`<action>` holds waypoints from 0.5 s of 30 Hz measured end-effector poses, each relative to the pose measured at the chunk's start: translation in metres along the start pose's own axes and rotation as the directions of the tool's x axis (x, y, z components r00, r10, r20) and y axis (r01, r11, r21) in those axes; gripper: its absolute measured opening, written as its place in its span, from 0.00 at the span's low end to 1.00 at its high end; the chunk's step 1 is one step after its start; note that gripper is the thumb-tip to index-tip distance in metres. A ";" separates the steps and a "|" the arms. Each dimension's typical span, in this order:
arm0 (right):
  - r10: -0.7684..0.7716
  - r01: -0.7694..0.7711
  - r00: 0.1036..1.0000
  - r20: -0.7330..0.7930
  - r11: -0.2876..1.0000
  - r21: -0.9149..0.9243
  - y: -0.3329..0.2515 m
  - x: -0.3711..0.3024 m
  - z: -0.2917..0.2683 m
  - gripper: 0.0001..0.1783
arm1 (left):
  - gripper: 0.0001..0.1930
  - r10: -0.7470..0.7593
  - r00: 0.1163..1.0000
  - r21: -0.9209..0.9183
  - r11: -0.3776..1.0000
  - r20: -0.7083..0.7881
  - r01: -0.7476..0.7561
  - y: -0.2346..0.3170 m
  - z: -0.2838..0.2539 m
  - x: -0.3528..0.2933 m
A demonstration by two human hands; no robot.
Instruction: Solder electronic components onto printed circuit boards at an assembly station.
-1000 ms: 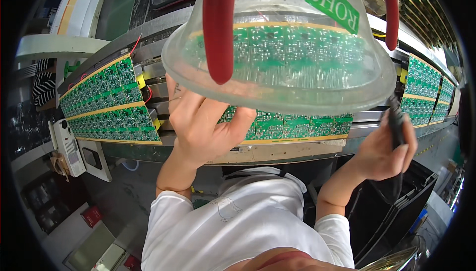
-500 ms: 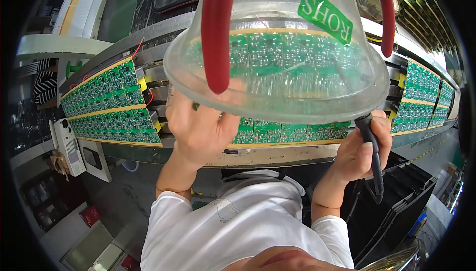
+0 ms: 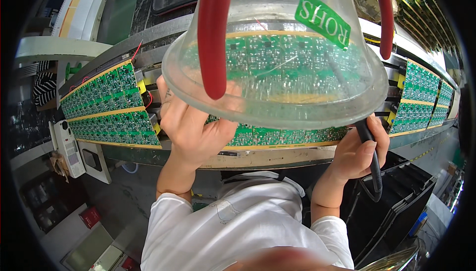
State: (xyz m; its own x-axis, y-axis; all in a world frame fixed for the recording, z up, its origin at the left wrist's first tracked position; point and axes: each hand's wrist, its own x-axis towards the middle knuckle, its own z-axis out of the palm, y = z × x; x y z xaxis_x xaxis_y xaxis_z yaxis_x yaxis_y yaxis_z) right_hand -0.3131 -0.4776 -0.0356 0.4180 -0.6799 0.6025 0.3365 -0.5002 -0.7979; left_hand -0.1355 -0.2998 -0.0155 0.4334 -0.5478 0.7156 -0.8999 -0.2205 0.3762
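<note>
A clear plastic funnel-shaped hood (image 3: 277, 110) with a green label hangs over the bench, between my eyes and the work. Under it lies a green circuit board panel (image 3: 292, 136) with rows of small parts, partly seen through the plastic. My left hand (image 3: 191, 130) is at the panel's left part, fingers bent, their tips behind the hood's rim; what they pinch is hidden. At the right, my right hand (image 3: 359, 154) grips a soldering iron (image 3: 365, 133) with a black cable looping down. The iron's front end shows only dimly through the hood.
More circuit board panels (image 3: 111, 125) lie along the rail at left, and others (image 3: 416, 115) at right. Two red handles (image 3: 213, 38) hang before the hood. A notebook (image 3: 77, 13) is at back left, stacked boards (image 3: 426, 13) at back right, black crates (image 3: 396, 196) below right.
My left hand has shifted slightly left, its fingers angled differently. The soldering iron in my right hand has tipped a little. The hood appears marginally lower and further left in view.
</note>
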 end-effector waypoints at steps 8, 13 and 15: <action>-0.060 0.061 0.998 0.016 0.998 -0.012 -0.005 0.004 0.031 0.18 | 0.05 -0.086 0.993 -0.055 0.995 -0.076 0.082 -0.008 0.007 0.004; -0.031 0.031 0.999 0.011 0.999 -0.009 0.001 0.001 0.023 0.18 | 0.12 -0.071 0.996 -0.071 0.995 -0.055 0.067 -0.012 0.007 0.001; -0.028 0.029 0.999 0.022 0.999 -0.027 0.002 0.003 0.018 0.19 | 0.12 -0.037 0.998 -0.130 0.991 -0.045 0.031 -0.013 0.007 0.002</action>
State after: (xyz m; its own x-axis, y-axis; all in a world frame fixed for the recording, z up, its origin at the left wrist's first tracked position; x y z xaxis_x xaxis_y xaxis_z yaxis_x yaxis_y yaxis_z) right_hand -0.2958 -0.4711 -0.0352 0.4272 -0.6533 0.6250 0.3253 -0.5339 -0.7805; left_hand -0.1232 -0.3042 -0.0232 0.4685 -0.5021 0.7269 -0.8720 -0.1308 0.4716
